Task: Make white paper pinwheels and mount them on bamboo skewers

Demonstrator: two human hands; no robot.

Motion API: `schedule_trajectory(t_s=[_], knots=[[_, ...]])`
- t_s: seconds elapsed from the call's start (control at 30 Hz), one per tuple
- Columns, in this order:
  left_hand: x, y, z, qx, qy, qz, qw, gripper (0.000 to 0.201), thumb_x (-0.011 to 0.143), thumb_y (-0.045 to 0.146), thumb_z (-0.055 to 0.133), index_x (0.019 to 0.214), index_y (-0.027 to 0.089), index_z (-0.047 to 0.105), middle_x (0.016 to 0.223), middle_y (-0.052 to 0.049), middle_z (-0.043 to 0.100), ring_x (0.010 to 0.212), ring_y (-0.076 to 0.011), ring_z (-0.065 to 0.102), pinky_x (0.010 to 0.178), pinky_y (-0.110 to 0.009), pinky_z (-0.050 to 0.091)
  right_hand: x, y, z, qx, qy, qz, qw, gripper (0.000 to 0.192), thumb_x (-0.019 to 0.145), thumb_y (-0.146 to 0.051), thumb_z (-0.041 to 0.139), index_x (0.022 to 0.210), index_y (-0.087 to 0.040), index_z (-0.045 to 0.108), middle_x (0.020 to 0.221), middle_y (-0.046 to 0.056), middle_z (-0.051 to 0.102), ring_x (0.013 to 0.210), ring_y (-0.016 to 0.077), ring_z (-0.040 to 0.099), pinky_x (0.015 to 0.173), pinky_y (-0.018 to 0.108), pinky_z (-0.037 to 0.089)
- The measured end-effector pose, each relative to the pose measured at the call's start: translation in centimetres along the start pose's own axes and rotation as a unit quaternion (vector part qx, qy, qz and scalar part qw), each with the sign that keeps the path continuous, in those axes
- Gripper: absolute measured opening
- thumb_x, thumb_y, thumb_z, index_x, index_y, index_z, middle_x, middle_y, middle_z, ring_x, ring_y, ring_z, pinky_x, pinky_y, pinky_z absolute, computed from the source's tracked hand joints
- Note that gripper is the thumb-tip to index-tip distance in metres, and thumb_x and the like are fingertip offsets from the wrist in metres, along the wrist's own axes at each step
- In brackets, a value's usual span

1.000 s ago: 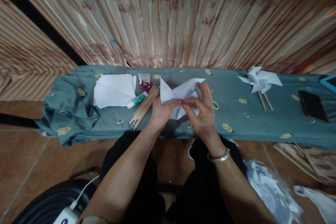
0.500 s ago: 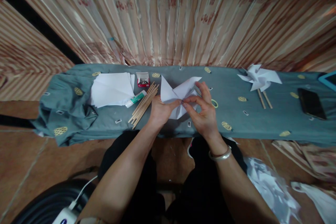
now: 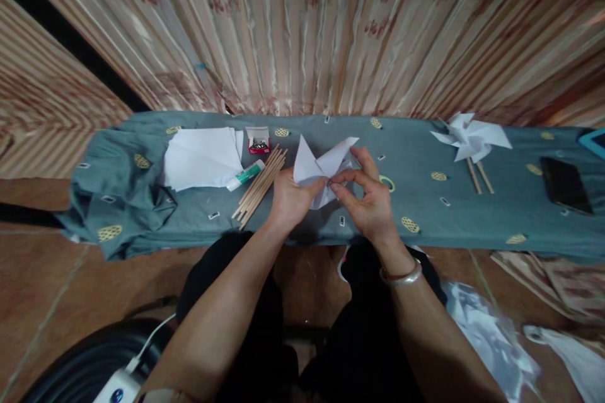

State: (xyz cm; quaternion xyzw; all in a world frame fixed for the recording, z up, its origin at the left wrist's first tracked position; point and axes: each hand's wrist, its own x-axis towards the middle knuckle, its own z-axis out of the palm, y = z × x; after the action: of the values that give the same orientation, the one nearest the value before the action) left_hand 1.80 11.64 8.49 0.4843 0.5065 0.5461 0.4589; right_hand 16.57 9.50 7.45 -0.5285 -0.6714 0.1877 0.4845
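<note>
A white paper pinwheel (image 3: 309,170) with folded points is held up over the near middle of the cloth. My left hand (image 3: 289,200) grips it from the left, thumb pressed at its centre and the fingers hidden behind the paper. My right hand (image 3: 366,198) is closed in a pinch, thumb and index fingertips meeting at the pinwheel's centre, while another finger reaches toward the upper right blade. A tiny dark spot shows at the fingertips, too small to name. Left of my left hand lies a bundle of thin wooden sticks (image 3: 259,189).
A stack of white paper (image 3: 203,158), a glue stick (image 3: 246,175) and a red box of small metal pieces (image 3: 258,140) lie left. Finished pinwheels on sticks (image 3: 472,138), a phone (image 3: 566,184) and a yellow-green ring (image 3: 387,183) lie right. A patterned curtain (image 3: 302,31) hangs behind.
The pinwheel has turned slightly, its left blade shifting right, and less of its lower paper shows. Both hands keep their hold at its centre. The whole view has shifted slightly.
</note>
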Motion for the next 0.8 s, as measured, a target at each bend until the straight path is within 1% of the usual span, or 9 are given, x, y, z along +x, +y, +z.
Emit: schedule_trajectory(t_s=[0.2, 0.4, 0.53, 0.67, 0.8], knots=[[0.08, -0.11, -0.17, 0.007, -0.008, 0.014, 1.0, 0.013, 0.056, 0.02, 0.075, 0.064, 0.011, 0.069, 0.063, -0.002, 0.069, 0.059, -0.0163, 0.062, 0.052, -0.023, 0.048, -0.01, -0.02, -0.03, -0.004, -0.004, 0.003, 1.0, 0.01, 0.079, -0.033, 0.065, 0.08, -0.024, 0.069, 0.146, 0.002, 0.048, 0.143, 0.0277, 0.029, 0.116, 0.055, 0.021], [0.02, -0.24, -0.27, 0.016, -0.021, 0.013, 1.0, 0.013, 0.059, 0.022, 0.074, 0.065, 0.012, 0.069, 0.063, -0.002, 0.068, 0.059, -0.0159, 0.061, 0.053, -0.023, 0.047, 0.01, 0.1, 0.17, 0.023, 0.004, 0.017, 1.0, 0.012, 0.078, -0.036, 0.067, 0.08, -0.024, 0.069, 0.144, 0.004, 0.05, 0.14, 0.0278, 0.035, 0.115, 0.054, 0.024], [-0.06, -0.44, -0.37, 0.029, -0.028, 0.023, 0.999, 0.014, 0.062, 0.024, 0.073, 0.069, 0.012, 0.07, 0.065, -0.002, 0.069, 0.062, -0.017, 0.063, 0.056, -0.024, 0.048, 0.04, -0.02, 0.3, 0.035, 0.004, 0.026, 0.999, 0.013, 0.078, -0.037, 0.068, 0.078, -0.025, 0.069, 0.138, 0.003, 0.055, 0.138, 0.0274, 0.039, 0.115, 0.055, 0.022], [-0.1, -0.52, -0.47, 0.035, -0.033, 0.028, 0.998, 0.017, 0.063, 0.025, 0.073, 0.075, 0.012, 0.071, 0.069, -0.002, 0.071, 0.065, -0.0184, 0.065, 0.058, -0.025, 0.05, 0.16, -0.1, 0.3, 0.043, -0.001, 0.019, 0.999, 0.011, 0.078, -0.037, 0.068, 0.077, -0.026, 0.068, 0.129, 0.002, 0.061, 0.131, 0.0265, 0.046, 0.114, 0.053, 0.027], [-0.17, -0.56, -0.51, 0.027, -0.041, 0.039, 0.998, 0.021, 0.064, 0.024, 0.073, 0.081, 0.013, 0.073, 0.072, -0.002, 0.072, 0.067, -0.0182, 0.066, 0.061, -0.024, 0.05, 0.23, -0.03, 0.26, 0.042, -0.011, 0.01, 0.999, 0.009, 0.079, -0.035, 0.068, 0.076, -0.026, 0.068, 0.125, 0.002, 0.062, 0.131, 0.0268, 0.047, 0.114, 0.053, 0.027]])
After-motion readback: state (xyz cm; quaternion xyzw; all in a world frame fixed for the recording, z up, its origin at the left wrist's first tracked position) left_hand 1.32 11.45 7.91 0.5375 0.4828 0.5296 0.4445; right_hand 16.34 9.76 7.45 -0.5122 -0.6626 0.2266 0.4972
